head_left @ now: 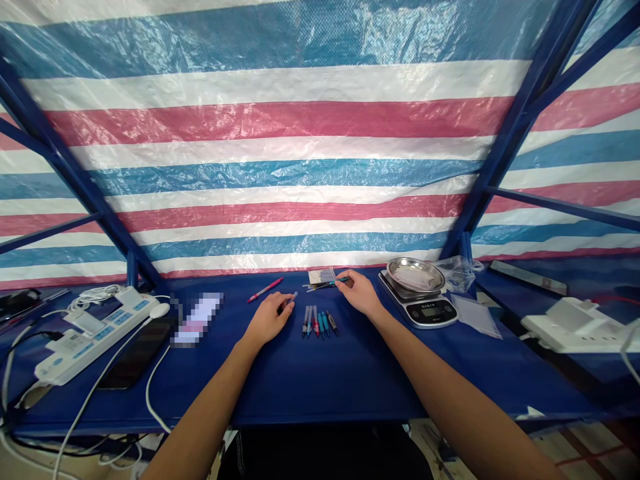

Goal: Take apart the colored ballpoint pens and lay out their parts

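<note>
the left hand (267,319) curls narrowly around a small pen-like piece (293,299), while the right hand (357,293) pinches a teal pen (336,282) beside a clear plastic packet (320,276). between them on the blue tabletop (300,387), colored markers (317,322) lie side by side, seemingly spaced for single picking; a steel dish (409,274) sits on a kitchen scale (420,310) to the right.

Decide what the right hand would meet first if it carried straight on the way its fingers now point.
The teal pen just ahead of the right hand, beside a small clear packet; depth is unclear here.
</note>
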A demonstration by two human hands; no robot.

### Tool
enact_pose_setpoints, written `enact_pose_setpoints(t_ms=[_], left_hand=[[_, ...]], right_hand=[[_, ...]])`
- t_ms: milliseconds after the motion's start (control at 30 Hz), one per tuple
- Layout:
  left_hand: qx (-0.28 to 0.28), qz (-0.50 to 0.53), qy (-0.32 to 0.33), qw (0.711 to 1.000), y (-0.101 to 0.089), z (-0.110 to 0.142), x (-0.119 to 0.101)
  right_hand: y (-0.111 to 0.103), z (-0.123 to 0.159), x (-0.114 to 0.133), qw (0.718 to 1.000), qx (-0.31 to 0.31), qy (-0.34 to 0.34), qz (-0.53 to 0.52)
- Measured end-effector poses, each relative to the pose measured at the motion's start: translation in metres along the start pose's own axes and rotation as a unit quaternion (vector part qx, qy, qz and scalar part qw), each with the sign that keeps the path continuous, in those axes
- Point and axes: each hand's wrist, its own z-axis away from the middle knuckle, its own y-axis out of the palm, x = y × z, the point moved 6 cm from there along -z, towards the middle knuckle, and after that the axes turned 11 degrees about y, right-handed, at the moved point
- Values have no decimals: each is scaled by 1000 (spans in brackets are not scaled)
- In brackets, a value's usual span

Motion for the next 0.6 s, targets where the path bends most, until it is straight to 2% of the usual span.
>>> enact_pose_setpoints(t_ms=[100, 167, 433, 600], left_hand=[[17, 10, -3, 1000, 2, 2, -5], [30, 12, -1, 999, 5, 2, -10], [71, 15, 41, 996, 15, 0, -31], [68, 26, 37, 997, 13, 0, -32]], right_hand=[[-13, -1, 1, 998, -52, -4, 48], [-16, -2, 1, 994, -61, -11, 93], [-4, -5, -9, 987, -2, -44, 157], [-11, -8, -7, 984, 2, -56, 171]])
